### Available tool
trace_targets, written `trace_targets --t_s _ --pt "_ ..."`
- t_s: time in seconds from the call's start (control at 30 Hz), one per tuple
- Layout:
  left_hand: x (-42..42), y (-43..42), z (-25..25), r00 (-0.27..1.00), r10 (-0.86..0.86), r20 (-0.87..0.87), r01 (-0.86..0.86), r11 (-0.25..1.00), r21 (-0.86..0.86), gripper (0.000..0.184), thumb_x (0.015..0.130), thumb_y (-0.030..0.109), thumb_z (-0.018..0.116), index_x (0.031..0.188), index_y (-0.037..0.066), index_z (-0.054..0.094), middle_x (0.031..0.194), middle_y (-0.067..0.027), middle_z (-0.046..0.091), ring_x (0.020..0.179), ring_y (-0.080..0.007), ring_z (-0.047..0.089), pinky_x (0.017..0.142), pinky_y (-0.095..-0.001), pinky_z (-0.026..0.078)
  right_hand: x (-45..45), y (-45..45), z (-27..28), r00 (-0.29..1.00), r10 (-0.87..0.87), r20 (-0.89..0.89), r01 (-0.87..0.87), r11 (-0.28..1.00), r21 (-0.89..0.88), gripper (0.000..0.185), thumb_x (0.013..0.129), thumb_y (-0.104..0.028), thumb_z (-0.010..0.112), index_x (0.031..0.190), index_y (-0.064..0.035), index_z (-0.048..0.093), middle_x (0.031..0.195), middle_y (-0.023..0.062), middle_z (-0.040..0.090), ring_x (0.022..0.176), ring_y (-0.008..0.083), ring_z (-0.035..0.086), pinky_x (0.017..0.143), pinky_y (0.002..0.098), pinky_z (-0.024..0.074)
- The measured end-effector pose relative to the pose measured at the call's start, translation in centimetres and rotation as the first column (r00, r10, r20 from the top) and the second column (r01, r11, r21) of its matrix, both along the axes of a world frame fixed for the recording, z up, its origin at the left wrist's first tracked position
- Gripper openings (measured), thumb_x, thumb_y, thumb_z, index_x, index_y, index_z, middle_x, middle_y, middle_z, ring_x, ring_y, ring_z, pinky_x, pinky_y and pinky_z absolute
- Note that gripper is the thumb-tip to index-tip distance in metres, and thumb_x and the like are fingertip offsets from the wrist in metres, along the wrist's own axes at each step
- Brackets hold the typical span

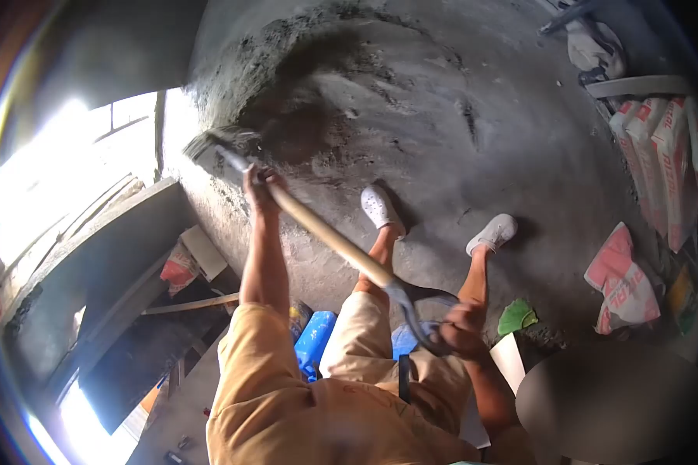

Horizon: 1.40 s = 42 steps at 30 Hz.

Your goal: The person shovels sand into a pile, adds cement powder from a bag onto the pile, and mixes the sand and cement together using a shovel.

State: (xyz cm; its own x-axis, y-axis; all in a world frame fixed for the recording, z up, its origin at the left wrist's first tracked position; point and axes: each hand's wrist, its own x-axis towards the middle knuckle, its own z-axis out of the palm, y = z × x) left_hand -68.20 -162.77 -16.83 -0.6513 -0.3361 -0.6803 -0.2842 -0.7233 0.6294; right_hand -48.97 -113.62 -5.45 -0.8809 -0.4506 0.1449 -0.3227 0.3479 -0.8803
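A shovel [329,232] with a pale wooden shaft slants across my body. My left hand [263,186] is wrapped round the lower shaft, close to the metal neck. At the other end, my right hand [461,332] grips the dark D-shaped handle [420,314]. The shovel blade [219,146] is up at the left, blurred, at the edge of a dark grey patch of damp-looking mix [291,108] on the floor. Whether the blade carries any of it, I cannot tell.
White and red printed sacks [659,159] stand along the right wall, and a crumpled sack [624,283] lies below them. Blue containers [315,339] are beside my left leg. A green piece [517,317] lies by my right foot. A concrete ledge [93,240] runs along the left.
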Motion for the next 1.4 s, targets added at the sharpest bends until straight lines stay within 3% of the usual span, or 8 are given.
trace_targets --t_s 0.23,0.37,0.43,0.5,0.63,0.87,1.17,1.4 --pt "-0.2 17.6 2.5 0.997 0.077 -0.002 -0.077 0.995 -0.058 0.031 0.081 0.039 0.063 0.081 0.009 0.053 0.074 -0.0070 0.056 0.068 -0.0210 0.058 0.065 -0.0328 0.052 1.3 16.0 -3.8 0.880 -0.397 0.260 0.381 0.918 0.110 0.020 0.078 -0.016 0.071 0.084 -0.0047 0.056 0.097 0.0130 0.061 0.094 0.0328 0.059 0.080 0.0420 0.0450" --pt "2.7 32.8 -6.6 0.907 -0.405 0.113 0.420 0.883 -0.211 0.018 0.086 0.024 0.056 0.087 0.007 0.050 0.072 -0.0051 0.055 0.063 -0.0166 0.055 0.058 -0.0306 0.049 13.5 27.2 -3.9 0.567 -0.643 0.515 0.625 0.743 0.240 0.015 0.081 -0.010 0.066 0.091 -0.0017 0.058 0.095 0.0132 0.062 0.089 0.0262 0.061 0.080 0.0372 0.0467" --pt "5.2 44.8 -11.8 0.932 -0.214 0.293 0.153 0.964 0.218 0.019 0.090 0.025 0.051 0.092 0.006 0.050 0.076 -0.0066 0.055 0.066 -0.0183 0.056 0.059 -0.0321 0.048 33.7 35.7 -9.1 -0.039 -0.871 0.490 0.807 0.262 0.530 0.023 0.088 -0.024 0.056 0.095 -0.0025 0.061 0.087 0.0089 0.062 0.085 0.0206 0.060 0.081 0.0345 0.0467" --pt "8.9 54.7 -16.3 0.550 -0.731 0.404 0.696 0.668 0.263 0.024 0.090 0.029 0.050 0.094 0.006 0.055 0.078 -0.0074 0.057 0.069 -0.0179 0.057 0.060 -0.0312 0.048 36.1 40.9 -0.7 -0.406 -0.696 0.593 0.797 0.047 0.602 0.033 0.091 -0.034 0.048 0.093 -0.0031 0.060 0.084 0.0056 0.056 0.079 0.0188 0.056 0.078 0.0322 0.0467" --pt "14.2 71.0 -14.5 0.608 -0.588 0.534 0.286 0.789 0.544 0.019 0.079 0.014 0.064 0.082 0.000 0.052 0.060 -0.0086 0.053 0.048 -0.0226 0.054 0.044 -0.0371 0.048 29.9 42.1 11.7 -0.606 -0.740 0.291 0.694 -0.314 0.648 0.026 0.085 -0.030 0.057 0.067 -0.0129 0.047 0.060 -0.0024 0.043 0.053 0.0095 0.043 0.050 0.0274 0.0375" --pt "7.4 63.4 -18.5 0.528 -0.627 0.574 0.264 0.763 0.590 0.018 0.077 0.012 0.065 0.084 -0.001 0.054 0.065 -0.0100 0.054 0.052 -0.0226 0.056 0.046 -0.0367 0.049 20.1 36.5 5.7 -0.653 -0.715 0.249 0.646 -0.355 0.676 0.027 0.085 -0.030 0.057 0.069 -0.0162 0.040 0.058 -0.0054 0.034 0.050 0.0080 0.036 0.047 0.0242 0.0319" --pt "-14.5 31.7 -25.3 0.910 -0.202 0.363 -0.056 0.805 0.591 0.021 0.085 0.018 0.060 0.093 0.001 0.051 0.074 -0.0107 0.050 0.063 -0.0241 0.056 0.058 -0.0405 0.051 -18.4 14.7 -4.8 -0.209 -0.917 0.339 0.843 0.006 0.538 0.031 0.089 -0.025 0.054 0.064 -0.0136 0.039 0.058 -0.0042 0.036 0.050 0.0079 0.036 0.048 0.0227 0.0310" --pt "-18.0 20.2 -22.8 0.856 -0.127 0.501 -0.038 0.951 0.307 0.027 0.082 0.022 0.062 0.084 -0.003 0.052 0.067 -0.0115 0.054 0.054 -0.0223 0.057 0.046 -0.0376 0.049 -18.1 9.8 -5.8 0.095 -0.854 0.512 0.830 0.353 0.433 0.031 0.088 -0.021 0.051 0.060 -0.0123 0.041 0.052 0.0014 0.042 0.047 0.0148 0.042 0.047 0.0274 0.0350"
